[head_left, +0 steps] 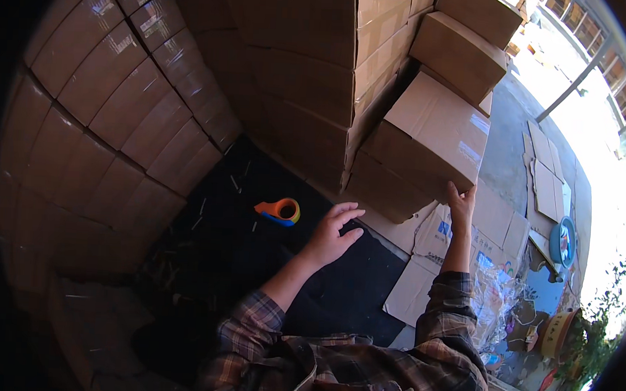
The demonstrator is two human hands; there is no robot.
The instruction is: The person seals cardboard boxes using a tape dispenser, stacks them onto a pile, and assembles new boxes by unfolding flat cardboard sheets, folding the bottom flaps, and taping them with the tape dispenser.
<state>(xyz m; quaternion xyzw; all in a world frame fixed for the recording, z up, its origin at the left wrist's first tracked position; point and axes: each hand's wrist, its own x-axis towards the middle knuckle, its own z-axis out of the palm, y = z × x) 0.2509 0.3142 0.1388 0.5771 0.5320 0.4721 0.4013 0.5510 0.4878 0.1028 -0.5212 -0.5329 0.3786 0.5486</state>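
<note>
A closed cardboard box (438,120) tops a low stack right of the middle. My right hand (461,205) grips its near right corner, thumb on the front face and fingers partly hidden round the side. My left hand (334,235) hovers over the dark floor covering, left of the stack's base. Its fingers are spread, with nothing in them. An orange tape dispenser (268,209) with blue and yellow-green parts lies on the dark covering to the left of that hand.
Tall carton stacks stand at the left (100,109) and far middle (297,83). Flattened cardboard (410,287) lies near my right arm, with crumpled clear plastic (493,301) beside it. A blue basin (564,243), a planter (558,333) and a metal post (576,81) are farther right.
</note>
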